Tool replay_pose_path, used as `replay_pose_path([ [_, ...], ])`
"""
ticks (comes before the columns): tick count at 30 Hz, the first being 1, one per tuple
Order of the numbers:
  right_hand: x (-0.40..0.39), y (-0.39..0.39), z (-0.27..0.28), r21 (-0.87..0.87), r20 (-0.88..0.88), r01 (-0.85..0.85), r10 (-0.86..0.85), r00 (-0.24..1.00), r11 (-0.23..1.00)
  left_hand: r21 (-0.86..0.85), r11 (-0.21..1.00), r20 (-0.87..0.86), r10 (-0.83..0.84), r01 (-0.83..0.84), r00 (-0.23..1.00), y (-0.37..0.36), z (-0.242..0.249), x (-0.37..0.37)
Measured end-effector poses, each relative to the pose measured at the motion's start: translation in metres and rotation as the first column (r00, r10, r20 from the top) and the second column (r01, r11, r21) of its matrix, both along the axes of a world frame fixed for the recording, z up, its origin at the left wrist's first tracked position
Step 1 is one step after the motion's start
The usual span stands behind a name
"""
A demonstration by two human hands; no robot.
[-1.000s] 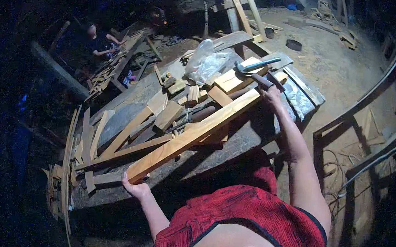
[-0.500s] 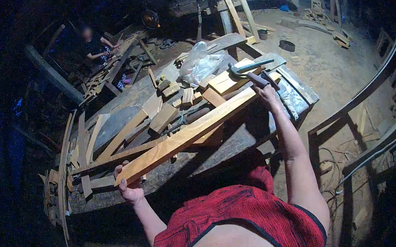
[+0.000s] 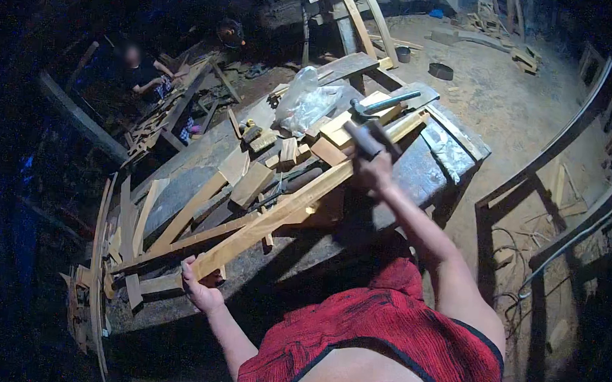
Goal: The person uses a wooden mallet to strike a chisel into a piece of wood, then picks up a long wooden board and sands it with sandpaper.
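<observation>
A long light-brown wooden board (image 3: 276, 217) slants from lower left to upper right over the bench. My left hand (image 3: 201, 294) holds its lower-left end, fingers around the edge. My right hand (image 3: 375, 169), slightly blurred, is closed on a dark block-like tool (image 3: 365, 138) over the board's upper half. Just behind that tool, a hammer (image 3: 386, 106) lies on pale wood pieces. A crumpled clear plastic bag (image 3: 306, 106), a brush (image 3: 262, 142) and small wood blocks (image 3: 252, 184) are beyond the board.
The grey workbench (image 3: 391, 197) carries more strips and offcuts on its left. A person (image 3: 144, 73) sits at another wood-covered bench at the upper left. Curved boards (image 3: 360, 21) stand behind. A round dark container (image 3: 441, 71) and cables (image 3: 513, 269) are on the floor.
My right hand and the dark tool have moved left and down along the board, uncovering its far end. The board has shifted slightly in my left hand.
</observation>
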State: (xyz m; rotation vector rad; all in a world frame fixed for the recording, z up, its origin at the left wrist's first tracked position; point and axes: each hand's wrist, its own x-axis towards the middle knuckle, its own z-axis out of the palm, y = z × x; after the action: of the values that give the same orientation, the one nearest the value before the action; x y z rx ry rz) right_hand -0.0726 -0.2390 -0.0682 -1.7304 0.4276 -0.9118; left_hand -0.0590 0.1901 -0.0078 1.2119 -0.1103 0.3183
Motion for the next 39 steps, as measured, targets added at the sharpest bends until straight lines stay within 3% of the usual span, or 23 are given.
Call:
replay_pose_path([
  [3, -0.014, 0.084, 0.041, -0.066, 0.387, -0.424, 0.415, 0.824, 0.903, 0.033, 0.997, -0.033, 0.073, -0.071, 0.997, -0.003, 0.007, -0.003],
  [5, -0.019, 0.108, 0.017, -0.559, 0.138, -0.167, 0.29, 0.947, 0.812, 0.087, 0.992, -0.049, 0.095, -0.091, 0.994, -0.006, 0.011, -0.004],
  [8, -0.03, 0.103, 0.022, -0.67, 0.006, -0.267, 0.364, 0.931, 0.693, 0.077, 0.984, -0.091, 0.169, -0.162, 0.981, -0.005, 0.01, -0.002],
  [9, -0.014, 0.083, -0.011, -0.667, -0.05, -0.277, 0.329, 0.943, 0.692, 0.097, 0.983, -0.098, 0.164, -0.154, 0.982, -0.002, 0.007, 0.0],
  [10, -0.026, 0.075, 0.022, -0.375, -0.058, -0.486, 0.503, 0.862, 0.79, 0.115, 0.982, -0.104, 0.159, -0.146, 0.982, 0.001, 0.005, 0.001],
  [11, -0.016, 0.048, 0.012, -0.525, 0.126, -0.353, 0.481, 0.868, 0.774, 0.115, 0.982, -0.107, 0.164, -0.152, 0.981, 0.001, 0.006, 0.0],
  [13, -0.01, 0.01, 0.006, -0.373, 0.258, -0.23, 0.339, 0.905, 0.899, 0.109, 0.982, -0.117, 0.168, -0.156, 0.979, -0.004, 0.008, -0.001],
  [14, -0.019, 0.002, 0.011, 0.018, 0.362, -0.318, 0.29, 0.886, 0.948, 0.11, 0.982, -0.12, 0.169, -0.156, 0.978, -0.005, 0.008, -0.001],
  [15, 0.007, -0.048, -0.052, -0.078, 0.131, 0.019, -0.008, 0.991, 0.997, 0.111, 0.98, -0.12, 0.18, -0.167, 0.976, -0.006, 0.008, 0.0],
  [17, 0.011, -0.063, -0.049, -0.146, 0.056, 0.262, -0.257, 0.965, 0.954, 0.111, 0.979, -0.121, 0.187, -0.174, 0.975, -0.007, 0.008, -0.001],
  [19, 0.014, -0.04, -0.04, 0.056, 0.011, 0.318, -0.319, 0.948, 0.946, 0.11, 0.973, -0.121, 0.218, -0.205, 0.968, -0.01, 0.01, -0.002],
  [20, 0.025, -0.026, -0.058, 0.08, 0.229, 0.073, -0.089, 0.969, 0.994, 0.114, 0.973, -0.122, 0.216, -0.202, 0.969, -0.009, 0.009, 0.0],
  [21, -0.005, 0.022, -0.016, 0.014, 0.096, 0.075, -0.076, 0.992, 0.997, 0.12, 0.969, -0.131, 0.229, -0.214, 0.965, -0.007, 0.008, 0.002],
  [22, -0.003, 0.049, -0.018, -0.305, 0.223, -0.001, 0.073, 0.972, 0.952, 0.131, 0.966, -0.14, 0.239, -0.221, 0.961, -0.006, 0.007, 0.004],
  [25, -0.017, 0.117, -0.014, -0.675, -0.02, -0.252, 0.323, 0.946, 0.694, 0.143, 0.975, -0.133, 0.191, -0.172, 0.972, -0.012, 0.015, 0.001],
  [28, -0.021, 0.106, -0.007, -0.701, -0.072, -0.357, 0.437, 0.897, 0.618, 0.174, 0.968, -0.127, 0.203, -0.18, 0.971, -0.008, 0.014, 0.002],
  [30, -0.016, 0.067, 0.006, -0.498, -0.062, -0.499, 0.545, 0.836, 0.709, 0.186, 0.96, -0.124, 0.234, -0.209, 0.964, -0.011, 0.015, 0.001],
  [32, -0.025, 0.021, 0.033, -0.472, 0.189, -0.354, 0.484, 0.854, 0.808, 0.187, 0.954, -0.116, 0.259, -0.235, 0.959, -0.012, 0.017, 0.002],
  [33, -0.047, -0.002, 0.048, -0.162, 0.214, -0.411, 0.439, 0.873, 0.897, 0.201, 0.956, -0.126, 0.244, -0.216, 0.962, -0.011, 0.016, 0.002],
  [35, -0.027, -0.063, 0.018, -0.021, -0.077, -0.069, 0.067, 0.995, 0.997, 0.218, 0.957, -0.132, 0.224, -0.192, 0.966, -0.011, 0.016, 0.002],
  [36, -0.021, -0.089, 0.011, -0.027, 0.14, -0.045, 0.049, 0.989, 0.999, 0.216, 0.953, -0.131, 0.242, -0.21, 0.961, -0.012, 0.016, 0.002],
  [37, -0.015, -0.123, -0.002, -0.115, -0.284, 0.18, -0.206, 0.936, 0.977, 0.213, 0.949, -0.129, 0.262, -0.232, 0.956, -0.012, 0.017, 0.002],
  [39, 0.024, -0.199, -0.052, -0.164, -0.353, 0.27, -0.312, 0.882, 0.949, 0.214, 0.95, -0.102, 0.252, -0.226, 0.962, -0.013, 0.02, 0.001],
])
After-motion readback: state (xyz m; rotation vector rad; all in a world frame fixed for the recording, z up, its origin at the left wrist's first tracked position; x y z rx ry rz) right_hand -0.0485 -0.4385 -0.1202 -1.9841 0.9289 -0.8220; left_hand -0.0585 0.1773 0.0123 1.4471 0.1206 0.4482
